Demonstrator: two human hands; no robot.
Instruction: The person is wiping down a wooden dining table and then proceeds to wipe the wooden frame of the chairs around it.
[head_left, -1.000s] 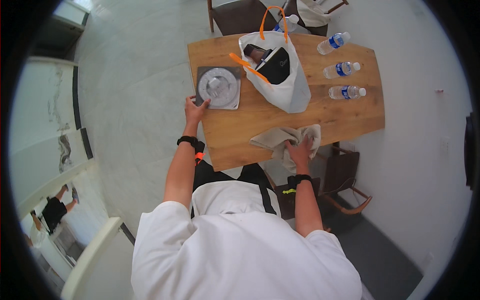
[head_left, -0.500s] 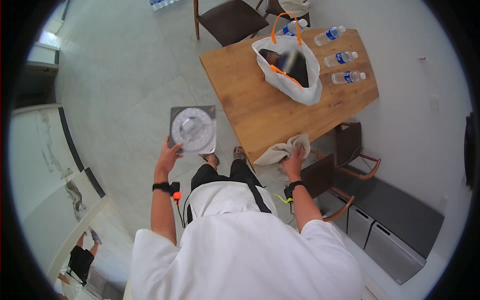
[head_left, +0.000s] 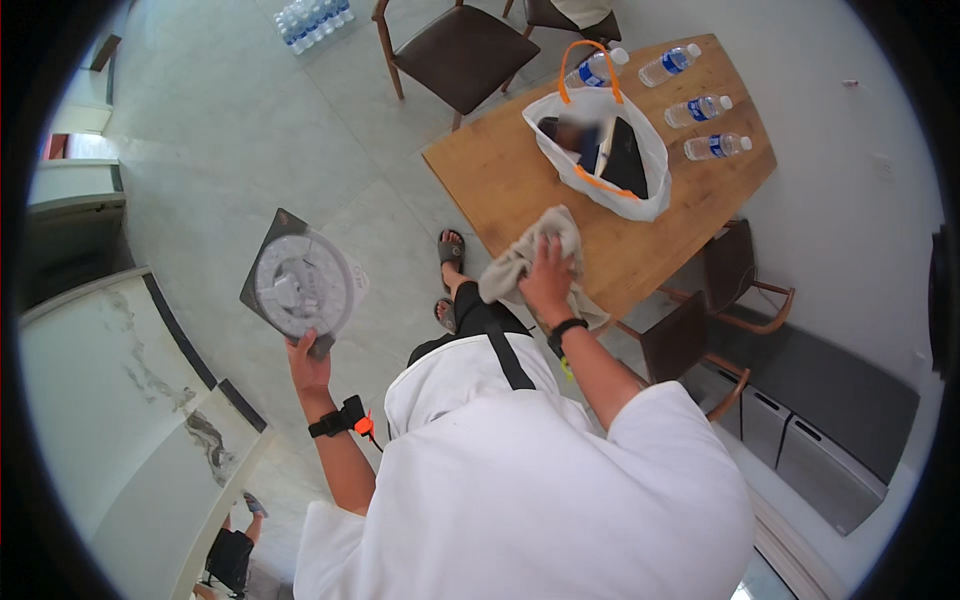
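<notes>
My left hand [head_left: 310, 362] grips the lower edge of a flat square dark package [head_left: 268, 240], holding it up over the floor. On its face is a round, whitish clear-plastic disc [head_left: 328, 265] with a raised hub; what it is I cannot make out. My right hand [head_left: 546, 284] is closed on a crumpled beige cloth [head_left: 508, 272] at the near left edge of the wooden table [head_left: 480, 170]. Part of the cloth hangs beside that edge. Beyond the cloth stands a white bag [head_left: 642, 204] with orange handles, with dark items inside.
Several water bottles [head_left: 716, 147] lie along the table's far right side. A brown chair [head_left: 465, 50] stands behind the table, and another chair [head_left: 675, 342] is tucked at its near right. A pack of bottles [head_left: 312, 22] rests on the floor, and grey cabinets [head_left: 825, 470] line the right wall.
The package has moved left and tilted in my left hand. My right hand has carried the cloth up and left along the table edge. My body has turned, shifting the view.
</notes>
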